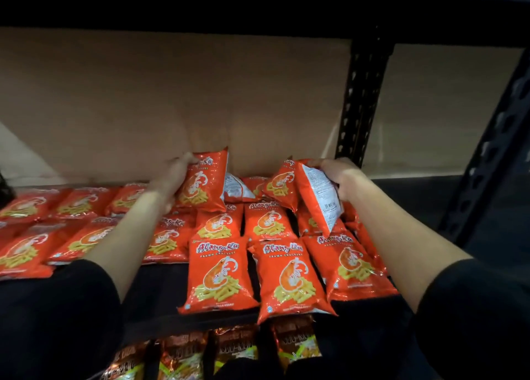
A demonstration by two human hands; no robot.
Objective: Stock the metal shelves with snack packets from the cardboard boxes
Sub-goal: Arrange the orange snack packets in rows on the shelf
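Several orange prawn cracker packets (220, 273) lie flat in rows on the dark metal shelf (160, 279). My left hand (175, 178) grips one packet (208, 178) upright near the back of the shelf. My right hand (337, 176) holds two packets by their tops: one (319, 199) shows its white printed back and hangs tilted, the other (282, 186) faces forward just left of it. Both hands are above the rear rows.
A brown cardboard panel (172, 98) backs the shelf. A black perforated upright (362, 98) stands at the right rear, another (496, 150) slants at the far right. Darker snack packets (235, 348) fill the shelf below. Bare shelf shows right of the packets.
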